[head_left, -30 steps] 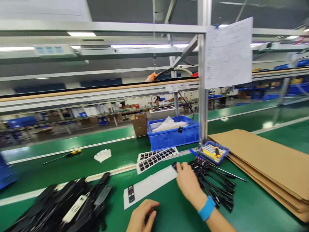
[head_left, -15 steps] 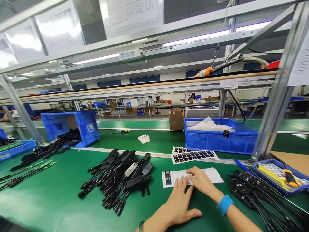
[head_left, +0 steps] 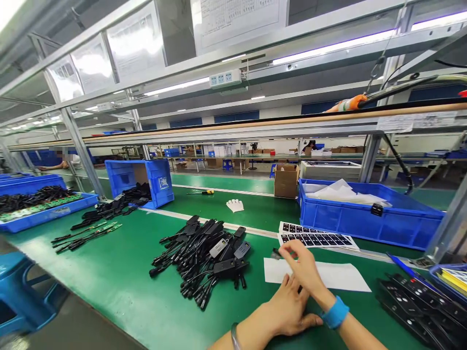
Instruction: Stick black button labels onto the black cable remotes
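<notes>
A small dark label sticker (head_left: 276, 253) is pinched in the fingertips of my right hand (head_left: 303, 267), raised above the left end of a white backing strip (head_left: 341, 277). My left hand (head_left: 286, 307) lies flat at the strip's lower edge, fingers extended and partly covered by the right hand. The visible part of the strip is plain white. Just behind it are printed sheets (head_left: 317, 240) with rows of black labels. Left of my hands is a heap of black cabled devices (head_left: 207, 257), a grey piece among them.
Behind the sheets stands a blue bin (head_left: 365, 221) holding white sheets. More black devices (head_left: 416, 304) lie at right, beside a blue tray (head_left: 440, 278). A white glove (head_left: 234, 205) and a screwdriver (head_left: 207, 192) lie farther back. A tipped blue crate (head_left: 162, 184) and a blue stool (head_left: 22, 291) are left.
The dark label has come off the white strip into my right hand, which has lifted and moved toward the strip's left end. My left hand stays near the strip. The view has turned left.
</notes>
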Motion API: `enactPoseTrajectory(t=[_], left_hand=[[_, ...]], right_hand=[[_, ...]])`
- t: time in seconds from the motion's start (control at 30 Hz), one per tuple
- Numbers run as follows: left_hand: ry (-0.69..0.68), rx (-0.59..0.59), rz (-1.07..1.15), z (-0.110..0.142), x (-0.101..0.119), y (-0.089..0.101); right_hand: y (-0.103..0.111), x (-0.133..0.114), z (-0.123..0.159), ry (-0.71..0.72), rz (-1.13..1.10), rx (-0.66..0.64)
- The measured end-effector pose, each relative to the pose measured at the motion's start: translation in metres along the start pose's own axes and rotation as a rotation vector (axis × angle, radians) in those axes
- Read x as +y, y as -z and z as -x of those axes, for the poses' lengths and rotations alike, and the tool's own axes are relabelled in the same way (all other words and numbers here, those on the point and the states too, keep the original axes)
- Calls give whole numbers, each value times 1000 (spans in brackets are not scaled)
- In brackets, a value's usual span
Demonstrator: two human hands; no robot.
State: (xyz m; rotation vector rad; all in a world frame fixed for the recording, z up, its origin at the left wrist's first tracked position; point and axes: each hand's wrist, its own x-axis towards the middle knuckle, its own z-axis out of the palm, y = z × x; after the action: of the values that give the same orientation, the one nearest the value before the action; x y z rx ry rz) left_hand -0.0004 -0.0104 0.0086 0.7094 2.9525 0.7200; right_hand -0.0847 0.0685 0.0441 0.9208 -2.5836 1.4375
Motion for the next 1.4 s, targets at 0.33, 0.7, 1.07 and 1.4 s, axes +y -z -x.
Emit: enactPoseTrajectory(t=[0.33,0.7,1.07,1.4], left_hand=[[1018,51,-407,63,-41,123],[660,328,-12,28,-25,99],[528,120,1678,0,26,24],[408,-105,1716,3,36,17]], right_hand=[[72,53,75,-253,-32,290],[61,47,77,-269,-331,286],[69,43,86,-338,-525,272],[69,26,84,-360,-471,132]])
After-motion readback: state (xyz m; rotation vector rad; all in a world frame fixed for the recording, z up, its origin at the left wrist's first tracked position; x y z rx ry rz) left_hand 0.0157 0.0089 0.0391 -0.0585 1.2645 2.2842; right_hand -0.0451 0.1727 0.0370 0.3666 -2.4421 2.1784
